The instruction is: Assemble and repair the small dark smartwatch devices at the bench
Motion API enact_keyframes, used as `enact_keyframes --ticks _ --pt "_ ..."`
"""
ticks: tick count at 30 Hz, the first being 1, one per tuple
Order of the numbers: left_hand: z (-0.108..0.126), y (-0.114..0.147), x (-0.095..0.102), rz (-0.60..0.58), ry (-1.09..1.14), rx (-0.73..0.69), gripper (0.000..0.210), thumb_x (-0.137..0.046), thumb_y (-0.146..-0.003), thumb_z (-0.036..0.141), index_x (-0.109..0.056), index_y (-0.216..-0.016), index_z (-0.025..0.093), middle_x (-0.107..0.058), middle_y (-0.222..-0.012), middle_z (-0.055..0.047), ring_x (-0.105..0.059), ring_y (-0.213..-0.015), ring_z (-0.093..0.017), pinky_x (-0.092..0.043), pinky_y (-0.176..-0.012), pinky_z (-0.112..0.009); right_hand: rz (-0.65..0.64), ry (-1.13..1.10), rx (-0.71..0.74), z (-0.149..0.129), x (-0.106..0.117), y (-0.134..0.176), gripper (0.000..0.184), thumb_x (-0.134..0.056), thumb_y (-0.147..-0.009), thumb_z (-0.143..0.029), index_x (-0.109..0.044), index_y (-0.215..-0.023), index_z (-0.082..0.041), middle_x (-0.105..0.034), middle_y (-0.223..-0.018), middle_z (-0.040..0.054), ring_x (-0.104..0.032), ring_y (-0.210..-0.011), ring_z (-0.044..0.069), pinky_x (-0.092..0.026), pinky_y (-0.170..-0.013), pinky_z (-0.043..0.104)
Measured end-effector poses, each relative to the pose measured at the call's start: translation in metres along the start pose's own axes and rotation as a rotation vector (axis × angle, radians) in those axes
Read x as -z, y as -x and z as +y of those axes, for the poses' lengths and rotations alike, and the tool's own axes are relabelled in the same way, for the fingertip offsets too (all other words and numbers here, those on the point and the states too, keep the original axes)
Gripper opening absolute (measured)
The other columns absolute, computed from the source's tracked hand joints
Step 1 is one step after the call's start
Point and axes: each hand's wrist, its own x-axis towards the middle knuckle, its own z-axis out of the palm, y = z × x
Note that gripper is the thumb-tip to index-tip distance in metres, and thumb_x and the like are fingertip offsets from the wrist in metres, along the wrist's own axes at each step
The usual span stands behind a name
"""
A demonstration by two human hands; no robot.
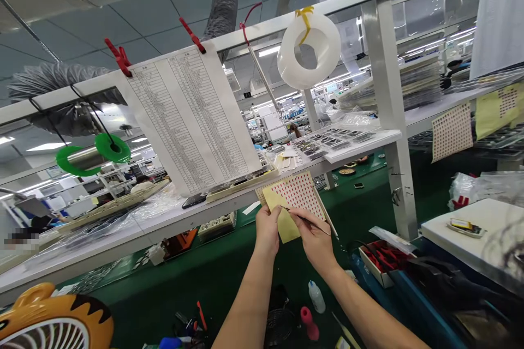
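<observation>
My right hand (315,237) is closed around thin dark tweezers (309,221), which slant down to the right. Their tip reaches the fingertips of my left hand (268,229). Those left fingers are pinched together; whatever sits between them is too small to make out. Just behind both hands hangs a sheet of small red stickers (305,192) in rows, at the edge of the shelf. A plain yellow backing sheet (290,229) overlaps its left part and shows between my hands.
Above the shelf, a printed list (196,125) hangs from red clips beside a green solder spool (94,154) and a white tape roll (309,52). Below are a green bench mat (229,262), a white bottle (316,297), an orange fan (53,319) and a box of red parts (382,262).
</observation>
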Motion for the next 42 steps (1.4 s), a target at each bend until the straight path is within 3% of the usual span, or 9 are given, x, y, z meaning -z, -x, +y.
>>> enact_keyframes --ticks 3,5,10,15,19,22,29,36,42 --pt "0.007 0.028 0.032 0.101 -0.052 -0.036 0.06 -0.114 -0.08 0.067 -0.089 -0.108 0.02 -0.098 -0.111 -0.016 -0.096 -0.115 -0.038 -0.079 -0.109 -0.053 -0.056 0.03 -0.095 -0.014 0.009 0.037 0.033 -0.098 -0.092 -0.069 -0.105 -0.095 -0.036 -0.103 -0.11 0.0089 -0.099 -0.111 0.039 -0.084 -0.111 0.054" --pt "0.008 0.065 0.064 0.19 -0.115 -0.049 0.06 -0.113 -0.079 0.064 -0.089 -0.115 0.022 -0.098 -0.122 -0.015 -0.094 -0.124 -0.035 -0.077 -0.117 -0.049 -0.115 0.051 -0.219 -0.021 0.023 0.074 0.031 -0.1 -0.091 -0.069 -0.105 -0.093 -0.039 -0.104 -0.111 0.0082 -0.1 -0.11 0.039 -0.084 -0.109 0.053" --pt "-0.002 0.205 0.138 0.247 -0.344 0.109 0.034 -0.104 -0.088 0.058 -0.092 -0.1 0.028 -0.096 -0.104 -0.007 -0.092 -0.105 -0.031 -0.079 -0.101 -0.043 -0.263 0.099 -0.69 -0.023 0.075 0.179 0.034 -0.108 -0.079 -0.071 -0.102 -0.081 -0.037 -0.098 -0.089 0.0118 -0.096 -0.086 0.04 -0.086 -0.086 0.054" --pt "-0.025 0.333 0.165 0.155 -0.494 0.353 0.017 -0.104 -0.079 0.047 -0.09 -0.071 0.04 -0.094 -0.082 -0.004 -0.092 -0.083 -0.037 -0.08 -0.083 -0.052 -0.329 0.176 -1.039 -0.006 0.112 0.258 0.03 -0.108 -0.073 -0.063 -0.099 -0.073 -0.035 -0.091 -0.077 0.0122 -0.092 -0.078 0.043 -0.083 -0.077 0.057" --pt "-0.046 0.391 0.173 -0.029 -0.546 0.394 0.016 -0.097 -0.088 0.041 -0.098 -0.083 0.055 -0.104 -0.108 -0.003 -0.099 -0.104 -0.047 -0.083 -0.1 -0.071 -0.412 0.202 -1.137 0.004 0.122 0.287 0.029 -0.107 -0.078 -0.063 -0.1 -0.077 -0.035 -0.092 -0.079 0.0112 -0.092 -0.082 0.044 -0.081 -0.082 0.059" --pt "-0.055 0.408 0.175 -0.11 -0.542 0.386 0.023 -0.099 -0.092 0.038 -0.101 -0.09 0.06 -0.105 -0.122 -0.003 -0.1 -0.118 -0.05 -0.082 -0.108 -0.076 -0.439 0.202 -1.171 0.008 0.124 0.293 0.031 -0.108 -0.079 -0.065 -0.099 -0.079 -0.035 -0.092 -0.08 0.0109 -0.091 -0.083 0.041 -0.08 -0.083 0.055" --pt "-0.067 0.415 0.178 -0.175 -0.617 0.236 0.025 -0.096 -0.104 0.034 -0.103 -0.101 0.058 -0.105 -0.126 -0.007 -0.1 -0.114 -0.046 -0.086 -0.103 -0.071 -0.491 0.202 -1.167 0.015 0.125 0.283 0.039 -0.102 -0.084 -0.072 -0.095 -0.077 -0.034 -0.088 -0.083 0.008 -0.086 -0.082 0.032 -0.077 -0.082 0.044" --pt "-0.081 0.425 0.179 -0.249 -0.766 -0.107 0.03 -0.084 -0.116 0.018 -0.1 -0.123 0.041 -0.104 -0.135 -0.008 -0.1 -0.114 -0.033 -0.088 -0.097 -0.05 -0.647 0.201 -1.21 0.022 0.121 0.264 0.053 -0.11 -0.077 -0.082 -0.095 -0.08 -0.032 -0.088 -0.086 0.0088 -0.087 -0.086 0.034 -0.077 -0.087 0.049" --pt "-0.083 0.424 0.176 -0.295 -0.89 -0.252 0.033 -0.083 -0.113 0.007 -0.095 -0.127 0.033 -0.103 -0.135 -0.009 -0.099 -0.114 -0.032 -0.088 -0.097 -0.047 -0.674 0.265 -1.183 0.02 0.121 0.26 0.064 -0.095 -0.085 -0.094 -0.085 -0.088 -0.03 -0.087 -0.086 0.0078 -0.086 -0.083 0.034 -0.076 -0.085 0.051"
